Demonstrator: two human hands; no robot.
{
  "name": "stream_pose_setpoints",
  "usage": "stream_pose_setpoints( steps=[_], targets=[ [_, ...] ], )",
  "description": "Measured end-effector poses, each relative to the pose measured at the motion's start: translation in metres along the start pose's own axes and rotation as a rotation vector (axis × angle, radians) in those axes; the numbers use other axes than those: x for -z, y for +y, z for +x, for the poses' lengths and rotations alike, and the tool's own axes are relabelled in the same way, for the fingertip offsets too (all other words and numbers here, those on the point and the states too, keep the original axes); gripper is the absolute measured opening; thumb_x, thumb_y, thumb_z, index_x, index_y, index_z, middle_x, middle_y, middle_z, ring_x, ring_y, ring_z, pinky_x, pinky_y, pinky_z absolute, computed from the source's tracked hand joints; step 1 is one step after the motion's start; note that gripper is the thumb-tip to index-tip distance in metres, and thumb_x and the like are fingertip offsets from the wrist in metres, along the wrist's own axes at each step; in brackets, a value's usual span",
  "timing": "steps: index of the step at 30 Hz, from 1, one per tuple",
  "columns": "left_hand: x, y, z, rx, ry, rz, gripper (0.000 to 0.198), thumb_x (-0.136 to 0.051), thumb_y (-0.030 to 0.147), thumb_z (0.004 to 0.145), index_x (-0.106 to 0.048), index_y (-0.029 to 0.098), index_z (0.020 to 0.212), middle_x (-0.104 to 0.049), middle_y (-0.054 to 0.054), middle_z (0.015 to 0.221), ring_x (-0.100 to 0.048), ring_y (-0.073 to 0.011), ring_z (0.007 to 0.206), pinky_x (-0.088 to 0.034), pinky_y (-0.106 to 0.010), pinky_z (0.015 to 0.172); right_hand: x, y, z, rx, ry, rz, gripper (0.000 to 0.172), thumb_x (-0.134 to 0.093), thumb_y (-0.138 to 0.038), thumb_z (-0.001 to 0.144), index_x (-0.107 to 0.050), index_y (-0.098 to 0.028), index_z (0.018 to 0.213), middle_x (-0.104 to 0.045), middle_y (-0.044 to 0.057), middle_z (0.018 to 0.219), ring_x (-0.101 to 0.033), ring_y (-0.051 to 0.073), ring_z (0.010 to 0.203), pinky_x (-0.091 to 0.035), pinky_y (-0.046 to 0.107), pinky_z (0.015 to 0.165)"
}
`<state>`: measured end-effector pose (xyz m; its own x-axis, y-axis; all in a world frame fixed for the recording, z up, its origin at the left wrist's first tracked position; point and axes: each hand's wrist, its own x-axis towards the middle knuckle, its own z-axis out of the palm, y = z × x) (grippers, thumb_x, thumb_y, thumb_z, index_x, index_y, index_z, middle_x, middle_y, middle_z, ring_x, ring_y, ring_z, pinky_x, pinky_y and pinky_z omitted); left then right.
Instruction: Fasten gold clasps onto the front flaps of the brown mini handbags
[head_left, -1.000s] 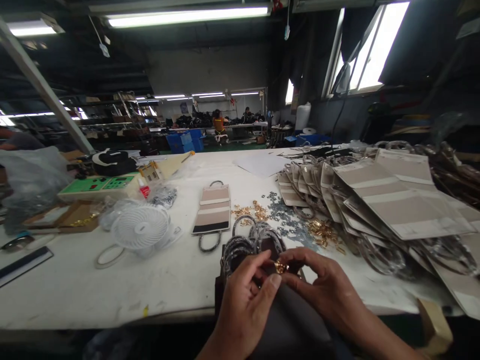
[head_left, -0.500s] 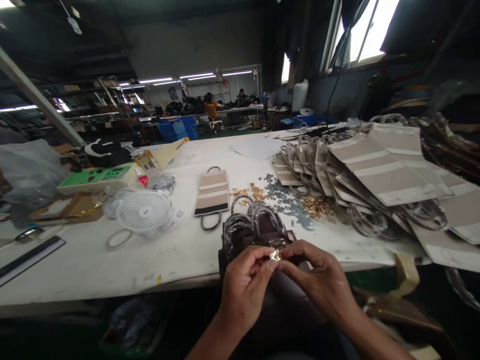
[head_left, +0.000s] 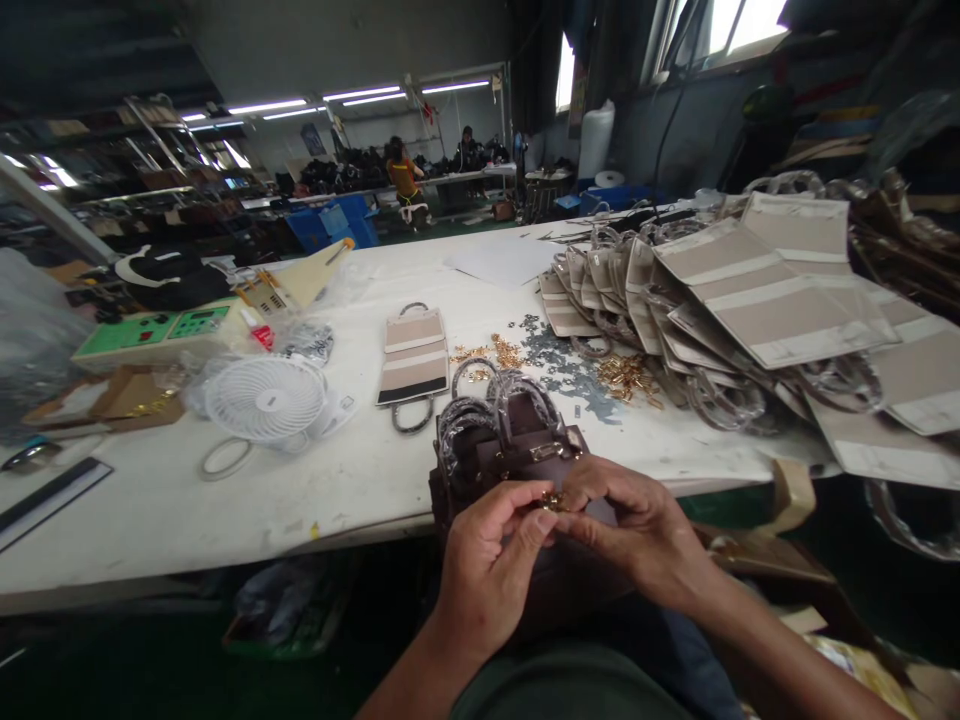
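Note:
Between the fingertips of both hands is a small gold metal fitting (head_left: 553,501). My left hand (head_left: 491,560) pinches it from the left with thumb and forefinger. From the right, the thumb and fingers of my right hand (head_left: 637,525) close on it too. Just behind my hands, at the table's near edge, is a dark brown handbag (head_left: 525,450) with plastic-wrapped handles and a gold clasp. My fingers cover part of the fitting and the bag's lower front.
On the white table (head_left: 300,510) lie gold fittings (head_left: 630,380), grey metal pieces (head_left: 562,365) and a beige bag panel (head_left: 412,355). A heap of beige panels (head_left: 787,280) stands right. To the left are a white fan (head_left: 266,398) and a green-topped machine (head_left: 127,332). Two people sit far back.
My view has tilted down and shifted a little. The gold fitting has turned between my fingertips and looks darker. More of the handbag's front and clasp shows.

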<state>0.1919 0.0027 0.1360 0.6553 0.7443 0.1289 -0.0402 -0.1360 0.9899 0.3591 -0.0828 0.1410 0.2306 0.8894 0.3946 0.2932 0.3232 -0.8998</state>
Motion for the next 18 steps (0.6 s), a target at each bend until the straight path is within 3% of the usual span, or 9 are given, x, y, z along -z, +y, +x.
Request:
stream_pose_setpoints(
  steps=[4, 11, 14, 18],
  targets=[
    [-0.004, 0.001, 0.001, 0.046, 0.001, -0.079, 0.028, -0.068, 0.039, 0.093, -0.074, 0.016, 0.108, -0.075, -0.007, 0.095, -0.07, -0.0141, 0.068, -0.061, -0.024, 0.065, 0.004, 0.002, 0.0, -0.013, -0.024, 0.026, 0.012, -0.075, -0.027, 0.092, -0.07, -0.023, 0.082, -0.07, 0.003, 0.083, -0.065, 0.019, 0.081, -0.052, 0.032, 0.077],
    [-0.004, -0.004, 0.0, -0.117, -0.002, -0.057, 0.019, -0.065, 0.03, 0.096, -0.074, 0.022, 0.111, -0.066, -0.005, 0.104, -0.067, -0.0118, 0.073, -0.057, -0.02, 0.059, 0.011, 0.003, 0.001, -0.254, -0.017, 0.227, 0.019, -0.074, -0.038, 0.092, -0.072, -0.02, 0.098, -0.072, 0.002, 0.081, -0.068, 0.017, 0.075, -0.054, 0.029, 0.074],
    [-0.005, -0.005, -0.001, -0.153, 0.017, -0.01, 0.019, -0.064, 0.027, 0.096, -0.074, 0.023, 0.113, -0.064, -0.006, 0.109, -0.067, -0.0115, 0.073, -0.058, -0.02, 0.058, 0.009, 0.002, 0.002, -0.213, -0.033, 0.124, 0.019, -0.071, -0.038, 0.095, -0.074, -0.019, 0.09, -0.073, 0.003, 0.083, -0.067, 0.017, 0.078, -0.053, 0.027, 0.077],
    [-0.007, -0.007, -0.003, -0.194, 0.056, 0.091, 0.019, -0.064, 0.026, 0.096, -0.075, 0.024, 0.111, -0.066, -0.006, 0.108, -0.067, -0.0121, 0.075, -0.059, -0.021, 0.064, 0.003, -0.001, 0.0, -0.164, 0.054, 0.025, 0.024, -0.065, -0.039, 0.098, -0.073, -0.02, 0.084, -0.069, 0.002, 0.081, -0.063, 0.016, 0.076, -0.05, 0.025, 0.073]
  ],
)
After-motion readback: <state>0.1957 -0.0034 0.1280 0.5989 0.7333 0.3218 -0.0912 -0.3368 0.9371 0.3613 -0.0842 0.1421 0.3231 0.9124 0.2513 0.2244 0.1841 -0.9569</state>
